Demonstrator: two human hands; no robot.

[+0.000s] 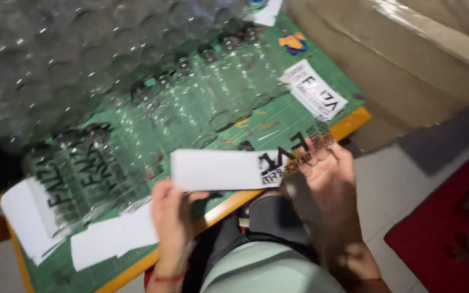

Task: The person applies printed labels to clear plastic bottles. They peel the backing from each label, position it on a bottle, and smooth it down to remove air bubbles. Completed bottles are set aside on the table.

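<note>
Nearest the lens: the person's own lap, a pale green garment over dark trousers, blurred. Just above it, both hands work one item.

Left hand: thumb and fingers pinched shut on the lower left edge of a white backing strip, a long rectangle held roughly level over the near edge of the table. Red thread around that wrist.

Right hand: fingers closed on a clear transfer film carrying black lettering, seen mirrored. The film stands lifted away from the right end of the white strip at an angle; the two still meet near the black print. Hands are apart, one at each end of the piece.

Work surface: a green cutting mat with an orange border, tilted in view.

- Clear glass jars lying in a row across the mat, dark caps toward the far side.
- A large sheet of bubble wrap covers the far left portion.
- A white printed label with black lettering lies flat near the right end of the mat, just beyond the hands.
- More lettered sheets at the left, partly under the wrap.
- Blank white backing pieces lie at the near left edge.

Right of the table: a red mat on a pale tiled floor.
</note>
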